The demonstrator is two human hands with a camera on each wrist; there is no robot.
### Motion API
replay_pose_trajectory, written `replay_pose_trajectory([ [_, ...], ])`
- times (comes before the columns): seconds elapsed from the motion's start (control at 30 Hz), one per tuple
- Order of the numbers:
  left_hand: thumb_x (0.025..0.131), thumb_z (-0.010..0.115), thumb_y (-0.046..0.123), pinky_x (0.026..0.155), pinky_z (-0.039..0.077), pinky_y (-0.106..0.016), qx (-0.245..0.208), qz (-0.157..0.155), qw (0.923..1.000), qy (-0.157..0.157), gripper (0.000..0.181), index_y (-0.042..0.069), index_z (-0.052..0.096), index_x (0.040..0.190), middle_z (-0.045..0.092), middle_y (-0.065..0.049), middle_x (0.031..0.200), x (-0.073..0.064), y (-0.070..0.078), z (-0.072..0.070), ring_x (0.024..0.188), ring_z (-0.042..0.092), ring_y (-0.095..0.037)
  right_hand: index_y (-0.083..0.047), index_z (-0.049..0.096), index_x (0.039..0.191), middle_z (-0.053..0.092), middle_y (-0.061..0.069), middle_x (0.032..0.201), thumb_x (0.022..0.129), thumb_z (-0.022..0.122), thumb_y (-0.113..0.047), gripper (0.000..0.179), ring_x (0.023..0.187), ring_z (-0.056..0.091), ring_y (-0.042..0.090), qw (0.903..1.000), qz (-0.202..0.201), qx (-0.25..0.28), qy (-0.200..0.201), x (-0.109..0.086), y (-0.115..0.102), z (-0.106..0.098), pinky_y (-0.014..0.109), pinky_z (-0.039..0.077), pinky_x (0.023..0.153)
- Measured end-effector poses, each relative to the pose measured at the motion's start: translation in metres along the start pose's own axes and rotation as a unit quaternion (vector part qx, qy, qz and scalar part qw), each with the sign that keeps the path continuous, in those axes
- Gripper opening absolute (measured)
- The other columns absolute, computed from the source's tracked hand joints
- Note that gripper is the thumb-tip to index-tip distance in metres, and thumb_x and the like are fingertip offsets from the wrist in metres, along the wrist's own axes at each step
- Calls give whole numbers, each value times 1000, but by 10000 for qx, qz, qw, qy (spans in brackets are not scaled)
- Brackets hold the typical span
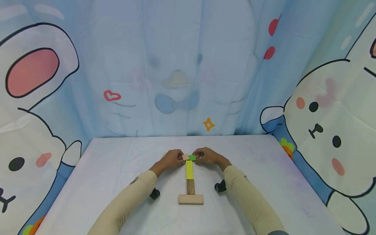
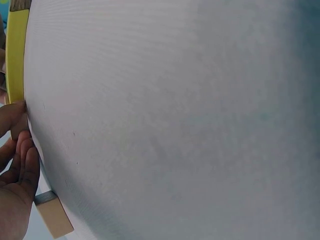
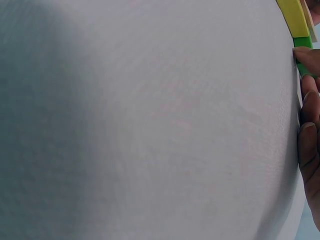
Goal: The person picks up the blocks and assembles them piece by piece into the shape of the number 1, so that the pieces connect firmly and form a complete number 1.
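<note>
At the far end of a line of blocks, my left hand [image 1: 174,158] pinches a small plain wooden block [image 1: 185,157] between thumb and fingers. Opposite it, a green block [image 1: 192,157] is pinched by my right hand [image 1: 208,155]. These two blocks sit side by side, right at the far end of a long yellow block [image 1: 189,170]. Nearer to me a dark brown block [image 1: 190,187] continues the line. It meets a light wooden plank [image 1: 191,199] lying crosswise. Thumb and fingertips cover part of the green block [image 3: 302,43] in the right wrist view.
Beyond my left hand another wooden block [image 2: 55,217] lies on the table, mostly hidden behind that hand in the head view. A white cloth covers the table [image 1: 126,148]. A blue printed curtain [image 1: 176,65] hangs behind its far edge.
</note>
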State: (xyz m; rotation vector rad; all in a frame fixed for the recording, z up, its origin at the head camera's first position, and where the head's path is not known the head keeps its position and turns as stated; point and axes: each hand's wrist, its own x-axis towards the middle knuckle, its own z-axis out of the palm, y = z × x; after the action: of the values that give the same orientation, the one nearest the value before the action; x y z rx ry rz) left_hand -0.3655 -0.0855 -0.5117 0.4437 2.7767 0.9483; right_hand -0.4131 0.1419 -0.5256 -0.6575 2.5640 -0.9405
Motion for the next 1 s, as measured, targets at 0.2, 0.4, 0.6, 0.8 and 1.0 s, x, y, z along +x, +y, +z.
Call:
replay_pose_trajectory([
  [0.2,91,74,17,85,52,-34,-35,29,10000,7,35,-1,64,119,66,-6,98,-1,-2,0,88,58,-14,-8,69,120,62,0,92,88,76,-14,34,85,53,14,10000,-28,34,-22,-1,-4,1,30,44,81],
  [0.4,91,74,18,86,51,-36,-118,-59,9999,-16,38,-1,63,122,65,-6,99,-2,-4,0,90,58,-15,-8,69,121,62,0,92,88,77,-15,34,85,52,13,10000,-7,-6,-29,-1,-5,1,29,44,80],
  [0.6,91,75,19,88,52,-36,-146,-153,9998,15,42,-2,62,124,65,-6,102,-4,-5,0,92,58,-16,-6,68,121,62,1,93,89,76,-16,35,85,52,14,9999,-73,-16,-75,-1,-5,2,28,44,79],
  [0.8,90,75,18,86,52,-37,-107,-148,9998,81,41,-1,61,124,65,-6,100,-7,-5,-2,90,58,-16,-7,68,122,62,1,94,89,75,-16,35,85,52,14,9999,-54,-11,-87,-2,-6,1,30,44,80],
  [1.0,90,76,17,85,52,-35,-135,-40,9998,108,41,0,62,124,65,-6,100,-10,-5,-4,90,58,-16,-7,68,123,62,1,95,89,75,-16,35,87,52,15,9999,29,8,-103,-4,-6,-2,31,44,81],
])
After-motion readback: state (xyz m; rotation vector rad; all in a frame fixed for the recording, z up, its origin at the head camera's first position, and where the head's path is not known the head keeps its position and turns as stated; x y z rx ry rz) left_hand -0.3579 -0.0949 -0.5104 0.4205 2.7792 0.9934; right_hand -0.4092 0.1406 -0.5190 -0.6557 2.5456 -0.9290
